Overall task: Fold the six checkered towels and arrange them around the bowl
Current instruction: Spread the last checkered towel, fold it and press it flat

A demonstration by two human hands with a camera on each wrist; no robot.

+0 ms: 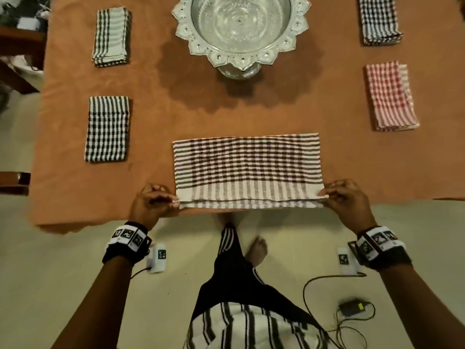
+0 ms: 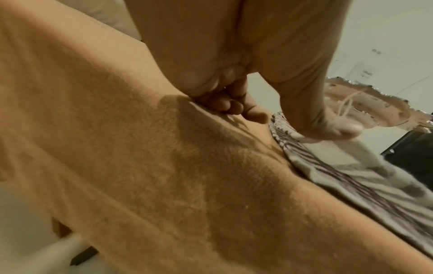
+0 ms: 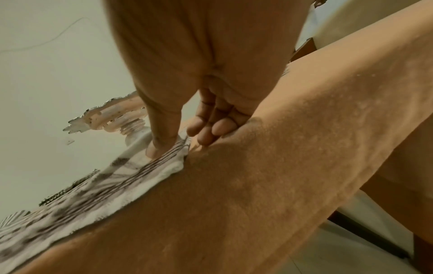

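A brown-and-white checkered towel (image 1: 247, 170) lies folded into a wide strip at the near edge of the orange-covered table (image 1: 201, 117). My left hand (image 1: 173, 200) pinches its near-left corner, and my right hand (image 1: 325, 197) pinches its near-right corner. In the left wrist view the thumb (image 2: 328, 128) presses on the towel (image 2: 351, 176). The right wrist view shows the thumb (image 3: 161, 144) on the towel's corner (image 3: 93, 189). The ornate silver bowl (image 1: 241, 28) stands at the far centre. Two folded dark towels (image 1: 110, 37) (image 1: 107, 129) lie to its left. A dark one (image 1: 378, 20) and a red one (image 1: 390, 96) lie to its right.
The table's near edge runs just under my hands, with pale floor below it. A power adapter with cables (image 1: 351, 307) lies on the floor at the right. Dark wooden furniture (image 1: 15, 182) stands beside the table's left side.
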